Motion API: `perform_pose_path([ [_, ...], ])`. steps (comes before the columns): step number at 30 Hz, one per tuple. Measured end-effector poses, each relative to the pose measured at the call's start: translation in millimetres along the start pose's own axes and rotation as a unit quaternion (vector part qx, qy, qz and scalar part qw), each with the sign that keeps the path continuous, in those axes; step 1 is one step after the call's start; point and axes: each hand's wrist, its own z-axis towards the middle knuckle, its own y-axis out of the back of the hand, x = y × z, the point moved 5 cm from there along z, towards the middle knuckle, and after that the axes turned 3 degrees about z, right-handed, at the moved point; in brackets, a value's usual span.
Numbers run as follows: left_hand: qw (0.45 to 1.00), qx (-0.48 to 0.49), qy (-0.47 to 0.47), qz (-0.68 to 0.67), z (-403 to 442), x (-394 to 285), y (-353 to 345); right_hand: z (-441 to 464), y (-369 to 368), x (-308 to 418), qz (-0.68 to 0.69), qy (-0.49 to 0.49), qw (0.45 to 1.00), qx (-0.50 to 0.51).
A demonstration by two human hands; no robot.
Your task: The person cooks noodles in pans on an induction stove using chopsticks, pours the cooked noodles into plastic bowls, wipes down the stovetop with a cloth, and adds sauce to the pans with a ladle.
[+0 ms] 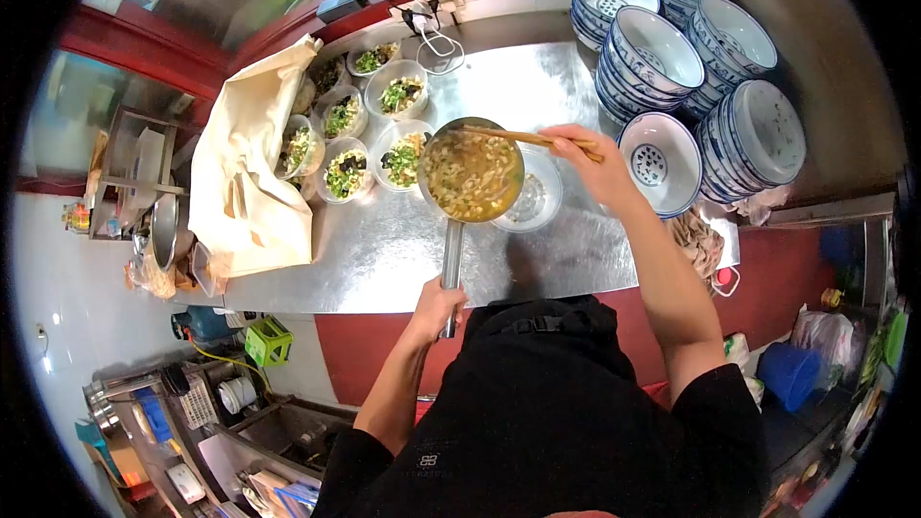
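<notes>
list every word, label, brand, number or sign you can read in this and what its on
No text can be read for certain.
Black clothing: a pale logo with a line of what looks like lettering under it, too small and blurred to read.
Blue-and-white bowl at right: dark marks inside its base; writing or pattern, I cannot tell.
Pan and chopsticks: no writing shows.

Black loose top [576, 412] is worn, short sleeves [721, 427] ended near the elbows. Left chest is marked with a small pale logo [428, 459], lettering set below, too small to be read. Black buckle [539, 324] is fitted at the waist, surrounded by bunched black fabric [587, 321]. Left hand [439, 311] and right hand [587, 161] are left bare.
</notes>
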Motion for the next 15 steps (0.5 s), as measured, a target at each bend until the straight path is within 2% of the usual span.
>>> perform_pose_path([
  [1,1.000,0.002,0.000,0.001,-1,-2,0,5,3,0,-0.001,0.000,1.000,-0.002],
  [3,1.000,0.000,0.005,0.026,-2,-7,0,11,9,-2,-0.085,-0.020,0.996,-0.002],
  [7,1.000,-0.009,0.002,0.006,5,-5,3,1,32,7,-0.073,-0.038,0.997,0.003],
  [10,1.000,-0.023,0.001,0.019,6,-9,3,-14,34,7,-0.111,-0.076,0.990,0.044],
  [13,0.996,-0.064,-0.031,0.048,11,-11,5,-33,31,6,-0.054,-0.100,0.993,0.031],
  [15,0.988,-0.102,-0.058,0.104,10,-19,7,-45,33,-10,0.045,-0.098,0.994,-0.030],
])
